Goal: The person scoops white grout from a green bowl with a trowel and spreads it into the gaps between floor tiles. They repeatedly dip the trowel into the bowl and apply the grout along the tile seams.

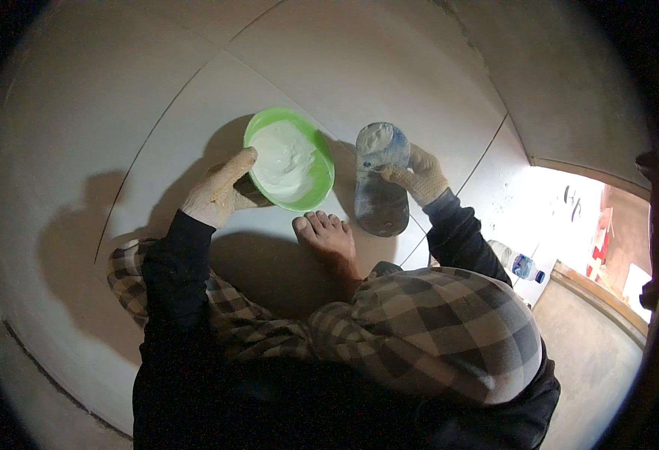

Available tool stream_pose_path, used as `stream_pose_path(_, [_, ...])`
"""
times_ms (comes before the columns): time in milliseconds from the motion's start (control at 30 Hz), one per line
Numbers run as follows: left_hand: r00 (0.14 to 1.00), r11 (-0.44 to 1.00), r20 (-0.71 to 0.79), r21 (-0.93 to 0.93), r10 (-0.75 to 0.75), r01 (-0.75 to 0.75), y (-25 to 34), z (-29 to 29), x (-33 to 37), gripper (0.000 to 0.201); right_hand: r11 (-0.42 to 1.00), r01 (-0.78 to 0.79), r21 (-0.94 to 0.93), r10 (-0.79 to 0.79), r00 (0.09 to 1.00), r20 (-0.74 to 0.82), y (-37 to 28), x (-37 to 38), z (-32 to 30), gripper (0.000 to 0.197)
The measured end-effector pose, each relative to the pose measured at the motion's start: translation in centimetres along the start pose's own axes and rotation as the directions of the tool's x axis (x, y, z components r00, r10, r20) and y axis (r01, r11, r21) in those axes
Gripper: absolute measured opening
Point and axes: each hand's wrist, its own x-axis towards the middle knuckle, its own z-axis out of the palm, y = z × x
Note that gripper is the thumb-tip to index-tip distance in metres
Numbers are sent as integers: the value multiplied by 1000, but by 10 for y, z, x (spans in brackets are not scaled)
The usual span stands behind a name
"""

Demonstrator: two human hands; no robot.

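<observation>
Green bowl (324, 161) of white material (281, 159), at eleven o'clock, has our gloved left hand (221, 187) clamped on it; at two, our right hand (423, 178) grips a smeared container (381, 204).

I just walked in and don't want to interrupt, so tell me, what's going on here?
Someone's gloved left hand holds a green bowl tilted just above or on the floor, with white stuff in it. The gloved right hand grips a smudged plastic container; its contents aren't clear. The two stand apart. A capped bottle lies to the right.
</observation>
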Motion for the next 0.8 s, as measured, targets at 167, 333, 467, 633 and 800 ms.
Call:
stream_pose_path(167, [999,971,-14,235,49,-44,-2,10,-1,56,975,145,-168,-169,975,-142,-21,-14,15,47])
stream_pose_path(333, [955,926,-100,290,279,-241,-15,32,0,53,689,144,-710,-15,983,185,-74,-4,14,38])
stream_pose_path(467, [946,965,-294,256,138,-61,-24,41,4,56,612,162,-774,136,943,305,-96,22,40,38])
stream_pose_path(633, [947,862,-138,468,289,-195,-30,44,10,58,529,258,-808,214,881,421,-100,50,63,48])
stream_pose_path(800, [937,883,-194,431,292,-186,-33,50,6,59,812,173,-557,170,843,510,-101,38,46,50])
